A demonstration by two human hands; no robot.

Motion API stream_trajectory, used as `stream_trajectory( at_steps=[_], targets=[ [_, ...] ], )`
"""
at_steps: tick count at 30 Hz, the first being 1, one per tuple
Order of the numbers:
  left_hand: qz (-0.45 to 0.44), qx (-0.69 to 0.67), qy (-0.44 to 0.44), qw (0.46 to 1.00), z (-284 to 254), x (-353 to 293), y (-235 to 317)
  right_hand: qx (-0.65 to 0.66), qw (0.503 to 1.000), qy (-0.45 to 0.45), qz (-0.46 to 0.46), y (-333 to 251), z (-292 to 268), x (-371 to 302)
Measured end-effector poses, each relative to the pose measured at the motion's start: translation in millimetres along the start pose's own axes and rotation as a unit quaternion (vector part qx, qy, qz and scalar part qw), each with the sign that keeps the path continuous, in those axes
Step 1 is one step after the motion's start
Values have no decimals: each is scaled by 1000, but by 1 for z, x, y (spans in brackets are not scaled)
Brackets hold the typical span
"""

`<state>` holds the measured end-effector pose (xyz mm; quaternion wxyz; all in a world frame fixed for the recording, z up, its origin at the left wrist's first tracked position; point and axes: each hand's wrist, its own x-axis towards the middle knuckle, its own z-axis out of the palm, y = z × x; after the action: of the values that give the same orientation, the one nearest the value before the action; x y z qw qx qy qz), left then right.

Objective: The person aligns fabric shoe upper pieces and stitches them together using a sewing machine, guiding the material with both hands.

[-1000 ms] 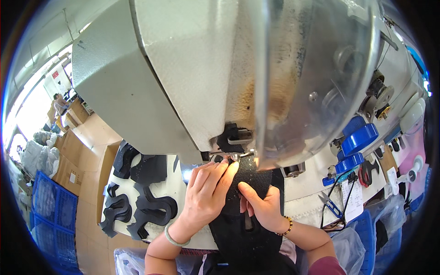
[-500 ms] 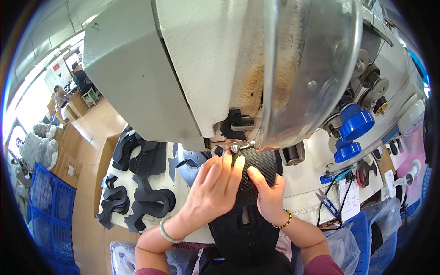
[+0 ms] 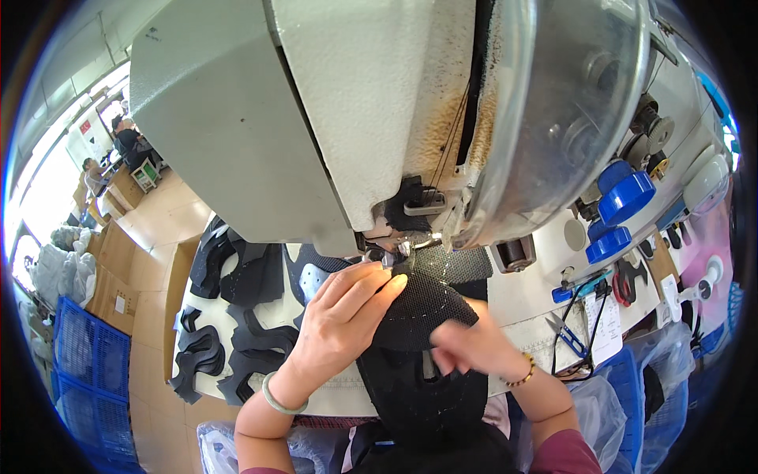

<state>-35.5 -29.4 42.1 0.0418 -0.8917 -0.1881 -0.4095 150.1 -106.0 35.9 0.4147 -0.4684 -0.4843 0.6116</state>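
Note:
A black mesh fabric piece (image 3: 422, 312) lies under the needle area (image 3: 399, 251) of a large grey sewing machine (image 3: 347, 118). My left hand (image 3: 343, 308), a pale bangle on its wrist, pinches the piece's left edge close beside the presser foot. By the lower right edge of the piece is my right hand (image 3: 478, 344), wearing a beaded bracelet. Motion smears its curled fingers, so whether they grip the fabric cannot be made out. More black material (image 3: 426, 403) hangs over the table's front edge below the piece.
Stacks of curved black cut pieces (image 3: 253, 340) lie on the table at left. At right are blue-handled thread snips (image 3: 570, 340), black-and-red scissors (image 3: 628, 280) and blue thread-stand caps (image 3: 628, 201). Blue crates (image 3: 91, 347) stand on the floor at left; two people sit far off.
My right hand has come off the fabric's right side and moved down. The mesh piece has turned, its curved edge now bulging to the right. My left hand has shifted slightly left.

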Motion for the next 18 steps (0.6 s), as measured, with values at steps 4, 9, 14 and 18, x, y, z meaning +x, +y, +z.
stream_trajectory(
  at_steps=[4, 9, 14, 18],
  targets=[
    [50, 34, -14, 998, -2, 6, 6, 60, 984, 17, -165, 23, 30, 9],
    [15, 21, 10, 1000, -2, 2, 4, 63, 966, 30, -250, 46, 34, 24],
    [11, 17, 14, 1000, 0, 2, 7, 45, 971, 22, -236, 41, 31, 19],
    [18, 39, 22, 999, 3, 5, 10, 81, 973, 18, -217, 39, 29, 17]
  ],
)
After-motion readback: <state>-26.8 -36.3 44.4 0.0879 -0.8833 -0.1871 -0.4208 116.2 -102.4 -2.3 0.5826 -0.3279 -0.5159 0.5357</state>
